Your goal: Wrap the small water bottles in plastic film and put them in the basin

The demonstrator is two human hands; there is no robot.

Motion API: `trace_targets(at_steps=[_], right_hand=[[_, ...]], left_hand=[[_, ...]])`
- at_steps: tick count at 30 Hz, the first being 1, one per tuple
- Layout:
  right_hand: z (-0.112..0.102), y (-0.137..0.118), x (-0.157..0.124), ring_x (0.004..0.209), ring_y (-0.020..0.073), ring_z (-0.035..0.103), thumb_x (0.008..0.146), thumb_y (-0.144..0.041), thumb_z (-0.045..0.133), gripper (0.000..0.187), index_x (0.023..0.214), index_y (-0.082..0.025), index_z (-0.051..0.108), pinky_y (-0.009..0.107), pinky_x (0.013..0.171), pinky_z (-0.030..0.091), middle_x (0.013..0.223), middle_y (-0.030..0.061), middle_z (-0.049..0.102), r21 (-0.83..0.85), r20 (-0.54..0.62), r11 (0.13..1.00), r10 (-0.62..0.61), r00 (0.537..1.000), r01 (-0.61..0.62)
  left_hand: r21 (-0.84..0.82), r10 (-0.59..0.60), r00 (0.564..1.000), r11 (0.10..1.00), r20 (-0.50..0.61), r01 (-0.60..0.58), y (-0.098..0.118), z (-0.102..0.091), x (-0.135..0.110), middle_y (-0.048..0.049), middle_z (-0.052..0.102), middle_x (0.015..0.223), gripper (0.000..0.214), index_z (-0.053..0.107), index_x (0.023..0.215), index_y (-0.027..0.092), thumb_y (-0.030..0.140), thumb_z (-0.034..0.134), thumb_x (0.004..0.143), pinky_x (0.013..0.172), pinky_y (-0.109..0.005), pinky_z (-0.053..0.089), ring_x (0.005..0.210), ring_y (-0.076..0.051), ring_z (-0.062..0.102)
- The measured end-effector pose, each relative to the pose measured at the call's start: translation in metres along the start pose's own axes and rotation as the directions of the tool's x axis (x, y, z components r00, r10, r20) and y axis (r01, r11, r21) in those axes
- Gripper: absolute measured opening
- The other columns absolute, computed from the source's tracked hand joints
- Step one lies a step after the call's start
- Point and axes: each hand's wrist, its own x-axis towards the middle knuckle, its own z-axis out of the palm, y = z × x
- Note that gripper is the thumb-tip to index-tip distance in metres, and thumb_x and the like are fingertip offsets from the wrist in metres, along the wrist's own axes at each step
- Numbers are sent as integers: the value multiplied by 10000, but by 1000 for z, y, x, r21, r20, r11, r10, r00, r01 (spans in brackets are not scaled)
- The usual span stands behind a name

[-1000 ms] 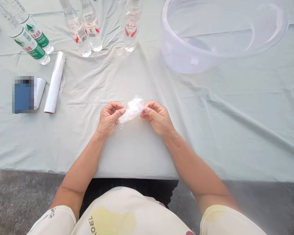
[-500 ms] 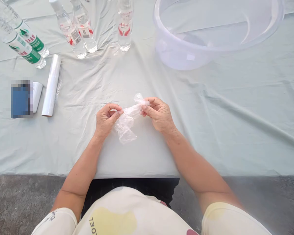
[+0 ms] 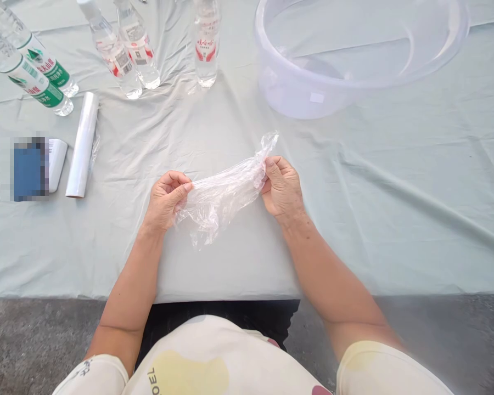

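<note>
Between my two hands stretches a crumpled sheet of clear plastic film (image 3: pixel 226 192), thin and wrinkled, above the front part of the cloth. My left hand (image 3: pixel 167 200) pinches its left end between thumb and forefinger. At the other end, my right hand (image 3: pixel 283 184) is closed on the bunched film, and a twisted tuft sticks up past the thumb. Loose folds hang down below the taut upper edge. The fingertips of my right hand are partly hidden by the film.
A pale cloth covers the table (image 3: pixel 379 230). At left lie a roll of clear film (image 3: pixel 82 145), a white object (image 3: pixel 56 164) and a pixelated blue thing (image 3: pixel 28 170). Several water bottles (image 3: pixel 206 49) stand at the back, beside a large translucent basin (image 3: pixel 304 93).
My hands have moved apart, the right one rightward and the left one slightly leftward. The film, bunched small before, is now drawn out longer and wider between them.
</note>
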Motion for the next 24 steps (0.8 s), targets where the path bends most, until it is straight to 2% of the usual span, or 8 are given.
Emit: trace_targets(at_steps=[4, 7, 10, 12, 15, 17, 20, 24], right_hand=[[5, -3, -5, 656, 115, 600, 687, -723, 747, 570, 763, -251, 437, 232, 517, 487, 724, -39, 524, 21, 91, 998, 56, 994, -58], [11, 2, -11, 566, 115, 602, 701, -732, 730, 569, 805, -261, 429, 226, 457, 458, 670, -55, 536, -8, 149, 995, 103, 983, -103], [18, 8, -18, 481, 106, 565, 744, -707, 713, 528, 830, -269, 431, 220, 404, 411, 642, -61, 564, -64, 206, 992, 116, 972, -104], [21, 9, -21, 441, 92, 530, 739, -690, 728, 520, 828, -268, 437, 215, 378, 366, 655, -56, 601, -100, 222, 990, 123, 967, -103], [21, 5, -21, 396, 61, 448, 709, -666, 767, 527, 798, -257, 448, 216, 367, 309, 682, -49, 638, -123, 210, 989, 112, 971, -87], [17, 1, -16, 391, 46, 396, 697, -635, 793, 514, 781, -249, 464, 221, 376, 292, 696, -42, 648, -114, 179, 991, 89, 980, -69], [7, -4, -7, 408, 40, 363, 693, -549, 821, 454, 775, -243, 495, 224, 388, 281, 710, -34, 640, -117, 95, 992, 63, 993, -52], [-6, -8, 2, 445, 50, 400, 742, -431, 776, 318, 806, -243, 527, 233, 419, 335, 780, -20, 635, -216, -24, 976, 26, 999, -30]], left_hand=[[332, 156, 985, 935, -74, -123, 2, 1, -3, -8, 646, 842, 118, 643, 875, 239, 330, 689, 818, 649, -284, 480, 741, -143, 597], [498, 331, 944, 818, 0, -287, 1, 11, -8, -60, 664, 1164, 370, 630, 1170, 265, 460, 659, 857, 902, -357, 498, 1100, -217, 617], [505, 316, 928, 778, 199, -373, -2, 24, -15, -65, 676, 1129, 622, 572, 1307, 267, 565, 724, 782, 878, -335, 501, 1033, -213, 646], [527, 285, 928, 765, 241, -371, -5, 32, -20, -17, 680, 904, 541, 634, 1214, 253, 528, 757, 765, 760, -286, 496, 824, -166, 642], [476, 216, 962, 837, 167, -270, -8, 34, -21, 43, 548, 632, 207, 689, 919, 232, 431, 663, 870, 573, -241, 435, 565, -105, 512], [331, 112, 990, 934, 84, -134, -6, 29, -18, 49, 488, 572, 213, 655, 798, 223, 413, 632, 893, 479, -230, 398, 492, -96, 467], [109, -72, 997, 991, -13, 73, 0, 16, -10, 49, 473, 531, 215, 646, 777, 221, 416, 658, 868, 387, -224, 356, 434, -100, 454], [89, -193, 978, 976, -80, 200, 4, 2, -1, 43, 514, 509, 173, 642, 764, 211, 343, 623, 872, 370, -242, 362, 375, -100, 443]])
